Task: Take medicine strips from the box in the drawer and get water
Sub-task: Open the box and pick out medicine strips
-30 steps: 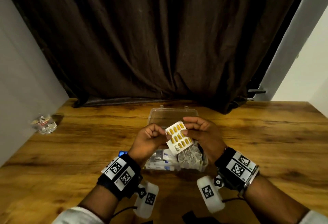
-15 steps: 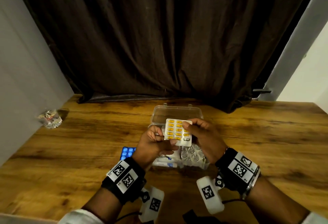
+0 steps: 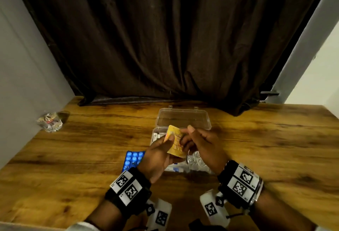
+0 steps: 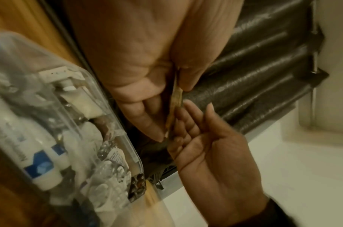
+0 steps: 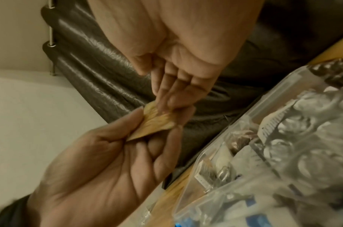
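Observation:
A yellow pill strip [image 3: 175, 142] is held upright over the open clear medicine box [image 3: 208, 119], its gold back turned toward me. My left hand [image 3: 169, 145] pinches its left edge between thumb and fingers. My right hand [image 3: 186, 135] pinches its right edge at the fingertips. In the left wrist view the strip [image 4: 175, 104] shows edge-on between both hands. In the right wrist view the strip [image 5: 157, 122] sits between my left hand's thumb and my right hand's fingertips [image 5: 172, 101]. The box [image 4: 73, 116] holds silver blister strips [image 5: 303, 135] and a white bottle [image 4: 40, 153].
A blue pill strip [image 3: 133, 159] lies on the wooden table [image 3: 82, 157] just left of the box. A crumpled foil wrapper [image 3: 49, 123] sits at the far left by the wall. A dark curtain [image 3: 165, 38] hangs behind the table.
The yellow strip has turned from capsule side facing me to its gold back, tilted nearly edge-on. Both hands stayed on it above the box.

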